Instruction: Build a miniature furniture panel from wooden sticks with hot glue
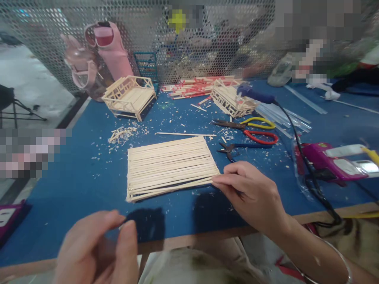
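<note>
A flat panel of pale wooden sticks (pixel 173 163) laid side by side rests on the blue table. At its near right corner, my right hand (pixel 251 193) pinches the end of the front stick (pixel 180 185) between thumb and fingers. A narrow dark gap shows between this stick and the row behind it. My left hand (pixel 99 246) is raised near the table's front edge, apart from the panel. Its thumb and index finger are curled with a small gap between the tips. Beyond the panel lies a single loose stick (pixel 186 134).
Behind stand a small stick-built bench (pixel 130 96) and a second stick model (pixel 231 98), near red-tipped sticks (pixel 195 87). Red-yellow-handled pliers (pixel 245 125), blue-handled cutters (pixel 245 146), a corded glue gun (pixel 256 94) and clear glue sticks (pixel 284 114) lie right. Pink bottles (pixel 114 51) stand back left.
</note>
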`<state>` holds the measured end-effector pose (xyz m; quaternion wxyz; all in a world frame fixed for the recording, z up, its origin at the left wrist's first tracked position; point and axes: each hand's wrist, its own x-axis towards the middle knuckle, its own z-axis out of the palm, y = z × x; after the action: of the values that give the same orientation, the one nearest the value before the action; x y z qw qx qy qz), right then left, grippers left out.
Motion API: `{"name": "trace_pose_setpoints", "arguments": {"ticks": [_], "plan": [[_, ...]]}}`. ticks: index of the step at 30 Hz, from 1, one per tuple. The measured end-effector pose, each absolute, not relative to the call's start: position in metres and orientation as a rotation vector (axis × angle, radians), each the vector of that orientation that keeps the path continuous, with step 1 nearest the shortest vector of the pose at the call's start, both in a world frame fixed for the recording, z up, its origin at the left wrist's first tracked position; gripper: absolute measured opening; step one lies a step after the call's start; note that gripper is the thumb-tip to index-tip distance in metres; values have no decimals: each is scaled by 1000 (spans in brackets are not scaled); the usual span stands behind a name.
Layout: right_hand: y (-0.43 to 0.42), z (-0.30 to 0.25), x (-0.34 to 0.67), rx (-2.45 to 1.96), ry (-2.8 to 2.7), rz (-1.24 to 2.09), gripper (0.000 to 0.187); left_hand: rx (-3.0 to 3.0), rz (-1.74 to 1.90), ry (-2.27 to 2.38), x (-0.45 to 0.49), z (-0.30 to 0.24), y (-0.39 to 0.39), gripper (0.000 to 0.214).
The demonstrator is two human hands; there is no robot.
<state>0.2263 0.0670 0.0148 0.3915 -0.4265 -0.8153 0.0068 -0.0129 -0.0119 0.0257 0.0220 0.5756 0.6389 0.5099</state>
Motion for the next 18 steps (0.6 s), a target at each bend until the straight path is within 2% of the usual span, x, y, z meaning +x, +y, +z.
{"name": "trace_pose_setpoints", "arguments": {"ticks": [4,7,9,12,13,15,16,18], "plan": [[47,35,234,-936,-2163,-4,18,2639,1178,1556,8,35,5,29],[31,46,236,-871,-2183,-30,20,2757,1050,1276,31,39,19,21],[27,46,239,-848,-2186,-27,23,2728,1022,1162,43,41,25,23],[40,35,255,-924,-2190,9,14,2687,1006,1098,52,42,30,27],[49,28,264,-1012,-2183,17,24,2685,1011,1088,53,43,31,27],[72,13,284,-1297,-2157,13,70,2706,1018,1046,54,46,31,25],[85,7,294,-1421,-2196,21,87,2729,1017,1008,54,48,31,24],[106,-3,308,-1583,-2278,59,100,2781,990,923,54,52,30,24]]}}
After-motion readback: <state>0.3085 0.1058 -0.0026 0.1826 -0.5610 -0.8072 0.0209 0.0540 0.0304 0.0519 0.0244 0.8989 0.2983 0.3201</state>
